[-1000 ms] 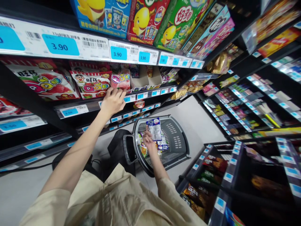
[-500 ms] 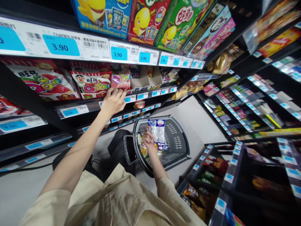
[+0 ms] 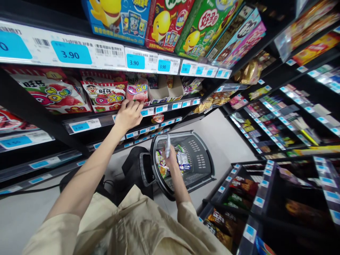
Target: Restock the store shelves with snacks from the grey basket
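Note:
My left hand (image 3: 129, 115) rests at the front lip of a shelf, its bent fingers slightly apart against the bottom of a small pink QQ candy packet (image 3: 136, 91). That packet stands beside a larger red-and-white candy bag (image 3: 105, 96). Above a grey basket (image 3: 207, 168), my right hand (image 3: 171, 158) is closed on a silvery packet (image 3: 168, 146), seen nearly edge-on. Several colourful packets (image 3: 183, 157) lie in the basket under and beside that hand.
Blue, red (image 3: 166, 26) and green boxes stand on the shelf above, behind price labels (image 3: 70, 54). More snack shelves (image 3: 289, 120) rise on the right. Light floor (image 3: 223, 136) shows beyond the basket.
The packet by my right hand has turned from its flat face to nearly edge-on, uncovering more of the basket's contents. My left hand has hardly moved.

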### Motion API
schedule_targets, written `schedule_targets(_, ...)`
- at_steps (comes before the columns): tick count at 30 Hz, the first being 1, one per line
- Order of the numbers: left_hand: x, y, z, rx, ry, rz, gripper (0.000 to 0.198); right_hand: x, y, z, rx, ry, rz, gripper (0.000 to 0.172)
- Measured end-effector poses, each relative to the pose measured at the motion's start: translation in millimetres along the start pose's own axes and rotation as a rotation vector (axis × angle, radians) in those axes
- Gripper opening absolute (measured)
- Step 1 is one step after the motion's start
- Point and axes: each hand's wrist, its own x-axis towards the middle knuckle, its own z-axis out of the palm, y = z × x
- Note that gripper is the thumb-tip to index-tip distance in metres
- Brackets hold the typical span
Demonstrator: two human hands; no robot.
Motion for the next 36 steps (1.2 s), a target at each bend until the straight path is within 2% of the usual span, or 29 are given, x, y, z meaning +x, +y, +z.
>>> schedule_targets(4,0.0,0.2,-0.2,-0.002,-0.013,-0.008,0.055,8.4,1.1,-0.7,-0.195,0.177,-0.197,0.042)
schedule_targets(9,0.2,-0.1,0.3,-0.009,-0.006,-0.008,0.056,7.2,2.7,-7.2,-0.34,0.174,-0.295,0.042)
schedule_targets(17,-0.4,0.5,-4.1,0.064,-0.011,0.03,0.055,12.0,4.9,-3.2,-0.157,0.135,-0.204,0.049)
schedule_targets(22,-1.0,0.3,-3.6,0.114,0.025,0.042,0.053,8.6,-7.9,2.5,-0.104,0.097,-0.189,0.046)
schedule_targets(26,-1.5,0.7,-4.6,0.145,0.022,0.055,0.052,10.7,-33.9,8.9,-0.069,-0.009,-0.218,0.053)
schedule_targets(28,-1.7,0.8,-5.0,0.132,0.03,0.051,0.053,17.5,-55.2,14.8,-0.051,-0.013,-0.273,0.056)
schedule_targets(32,-1.6,0.9,-5.1,0.096,0.044,0.037,0.053,40.8,-113.4,36.8,-0.044,0.043,-0.513,0.061)
schedule_targets(36,-1.0,1.2,-5.9,0.111,0.049,0.04,0.052,75.1,-173.6,69.0,-0.089,0.007,-0.703,0.061)
